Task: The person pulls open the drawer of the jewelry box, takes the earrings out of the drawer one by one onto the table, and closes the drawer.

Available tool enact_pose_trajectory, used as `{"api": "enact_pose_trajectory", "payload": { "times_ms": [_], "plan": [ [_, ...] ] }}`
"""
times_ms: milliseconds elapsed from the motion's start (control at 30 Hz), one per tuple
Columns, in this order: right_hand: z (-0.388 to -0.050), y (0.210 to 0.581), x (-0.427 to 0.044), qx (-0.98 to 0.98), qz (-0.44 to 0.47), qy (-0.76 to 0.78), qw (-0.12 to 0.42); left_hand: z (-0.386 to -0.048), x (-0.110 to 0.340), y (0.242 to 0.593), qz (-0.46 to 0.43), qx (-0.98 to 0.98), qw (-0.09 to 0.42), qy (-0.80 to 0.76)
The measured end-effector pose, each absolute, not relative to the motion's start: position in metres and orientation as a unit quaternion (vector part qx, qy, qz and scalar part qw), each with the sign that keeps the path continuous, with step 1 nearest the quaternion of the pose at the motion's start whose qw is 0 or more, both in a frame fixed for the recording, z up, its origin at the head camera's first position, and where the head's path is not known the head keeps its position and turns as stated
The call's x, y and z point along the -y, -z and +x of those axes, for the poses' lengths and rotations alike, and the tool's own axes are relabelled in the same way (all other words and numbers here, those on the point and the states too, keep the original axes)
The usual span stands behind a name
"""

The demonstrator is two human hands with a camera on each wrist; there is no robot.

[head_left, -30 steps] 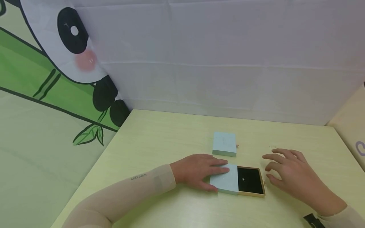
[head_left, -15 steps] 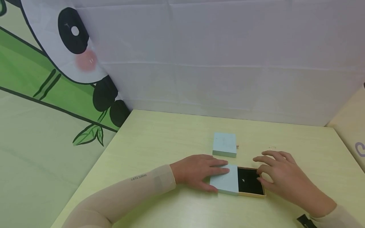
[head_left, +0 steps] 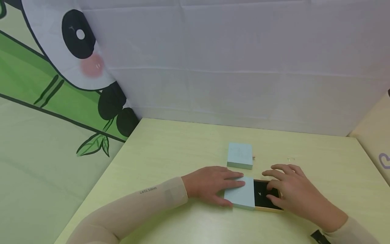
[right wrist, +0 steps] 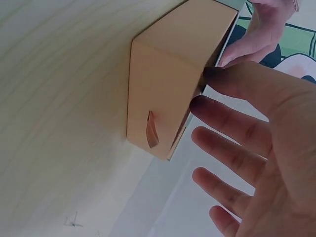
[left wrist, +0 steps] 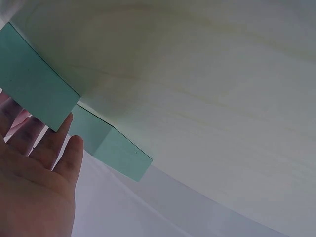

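Note:
A light blue drawer box (head_left: 239, 199) lies on the table with its tan tray (right wrist: 165, 84) slid out to the right. My left hand (head_left: 210, 185) rests on the box's cover, fingers straight and spread. On the tray's black lining (head_left: 261, 202) sits a small silvery star-shaped piece (head_left: 260, 194), perhaps jewellery. Over the tray's right part hovers my right hand (head_left: 294, 195), thumb and index finger parted, holding nothing. In the right wrist view those two fingertips reach past the tray's rim. A ribbon pull (right wrist: 152, 131) hangs from the tray's end.
A second light blue box (head_left: 239, 154), closed, lies just behind the first, its pull pointing right. Tiny thin shiny pieces (head_left: 290, 159) lie on the pale wooden table (head_left: 170, 145) beyond my right hand. A white cloth (head_left: 231, 67) hangs behind the table.
My right hand has moved left from beside the tray to over it, its thumb and index finger nearing the star-shaped piece. My left hand and the boxes have stayed put.

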State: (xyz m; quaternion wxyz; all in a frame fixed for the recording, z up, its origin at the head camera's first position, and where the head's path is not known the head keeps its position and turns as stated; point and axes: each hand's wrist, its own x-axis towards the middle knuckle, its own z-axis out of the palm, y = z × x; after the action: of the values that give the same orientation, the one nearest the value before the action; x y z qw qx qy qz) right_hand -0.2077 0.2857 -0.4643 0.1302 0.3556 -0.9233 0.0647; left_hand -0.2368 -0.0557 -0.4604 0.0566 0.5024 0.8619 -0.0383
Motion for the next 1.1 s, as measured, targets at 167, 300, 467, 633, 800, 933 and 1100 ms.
{"api": "enact_pose_trajectory", "payload": {
  "times_ms": [167,300,467,633,800,933,1100],
  "plan": [
    [-0.212,0.467,-0.285,0.916,0.373,-0.065,0.136,-0.24,0.052,0.462,0.501,-0.863,0.054,0.036],
    [-0.221,0.468,-0.286,0.912,0.383,-0.061,0.135,-0.245,0.049,0.463,0.499,-0.865,0.046,0.035],
    [-0.233,0.47,-0.29,0.908,0.394,-0.055,0.131,-0.25,0.044,0.462,0.497,-0.866,0.04,0.033],
    [-0.242,0.475,-0.291,0.898,0.409,-0.063,0.151,-0.254,0.04,0.46,0.489,-0.871,0.041,0.034],
    [-0.243,0.475,-0.29,0.897,0.409,-0.063,0.152,-0.255,0.041,0.46,0.491,-0.869,0.037,0.034],
    [-0.243,0.475,-0.29,0.894,0.413,-0.063,0.16,-0.256,0.04,0.463,0.493,-0.868,0.034,0.043],
    [-0.244,0.474,-0.287,0.895,0.414,-0.06,0.155,-0.255,0.04,0.462,0.493,-0.868,0.029,0.048]
  ]
}}
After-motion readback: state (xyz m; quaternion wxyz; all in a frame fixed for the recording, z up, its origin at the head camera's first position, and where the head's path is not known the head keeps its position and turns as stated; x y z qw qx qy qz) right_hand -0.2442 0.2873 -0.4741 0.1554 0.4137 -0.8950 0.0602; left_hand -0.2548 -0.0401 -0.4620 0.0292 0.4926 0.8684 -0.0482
